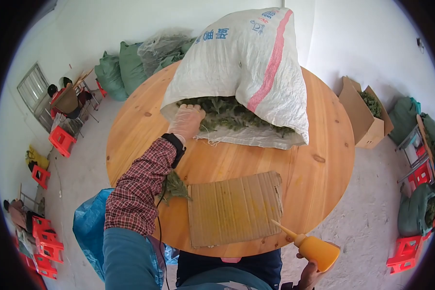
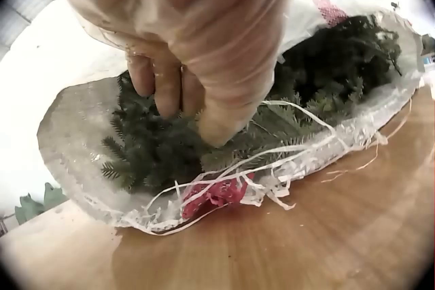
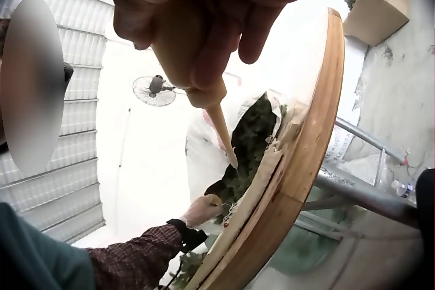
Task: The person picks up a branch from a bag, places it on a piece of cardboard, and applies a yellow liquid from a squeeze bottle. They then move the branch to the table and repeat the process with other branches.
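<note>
My left hand [image 1: 187, 121], in a thin clear glove, reaches into the mouth of a large white woven sack [image 1: 227, 67] lying on the table. Its fingers curl down among green needle-leaved sprigs [image 2: 156, 147], pinching one whose stem end is hidden under the thumb. White ties and a scrap of red netting [image 2: 217, 195] hang at the sack's lip. Beyond the table's front edge, my right hand [image 1: 310, 276] grips a yellow squeeze bottle [image 1: 320, 252]; its long nozzle points up toward the cardboard sheet [image 1: 234, 210]. Beside that yellow-stained sheet lies a loose sprig [image 1: 175, 186].
The round wooden table [image 1: 319, 159] carries all this. A dark cable [image 1: 159, 227] runs down my left sleeve. Green sacks [image 1: 130, 65] stand behind, an open carton [image 1: 365, 113] at the right. Red stools [image 1: 62, 140] and other people are at the left.
</note>
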